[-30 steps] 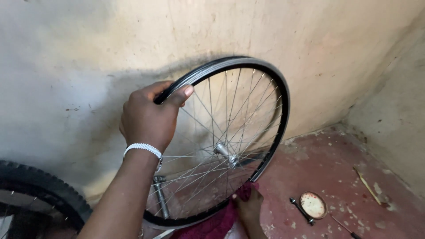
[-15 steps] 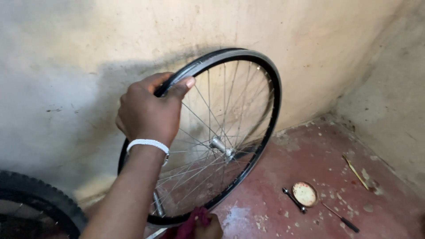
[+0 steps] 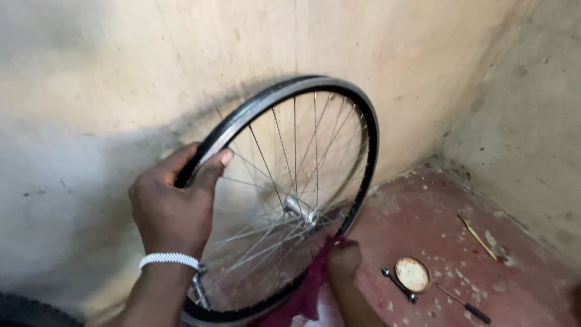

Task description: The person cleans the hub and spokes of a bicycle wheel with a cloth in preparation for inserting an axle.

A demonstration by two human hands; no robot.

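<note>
Nearest the camera, the left hand [image 3: 172,209], with one white beaded bracelet [image 3: 168,260] at the wrist, has its fingers [image 3: 213,168] closed around the upper left of the rim of one bicycle wheel [image 3: 363,127]; the thumb lies across the rim's inner side. Low in the middle, the right hand [image 3: 344,261] presses one dark red rag [image 3: 311,284] against the lower right of the rim; its fingers are bunched into the cloth, gripping it. The wheel has no tyre on it and stands upright and slightly tilted on the floor, close to the wall, with its single silver hub [image 3: 301,210] in the middle of thin metal spokes. At the bottom left corner, the edge of one black tyre [image 3: 27,310] shows. On the red, chipped floor [image 3: 423,212] to the right of the hand lie one small wrench [image 3: 398,284], one round shallow tin [image 3: 412,274] just beside it, one screwdriver with a dark handle [image 3: 466,306], and, farther off near the side wall, one thin yellowish stick [image 3: 477,236]. Behind the wheel rises the pale, stained wall [image 3: 121,72].
</note>
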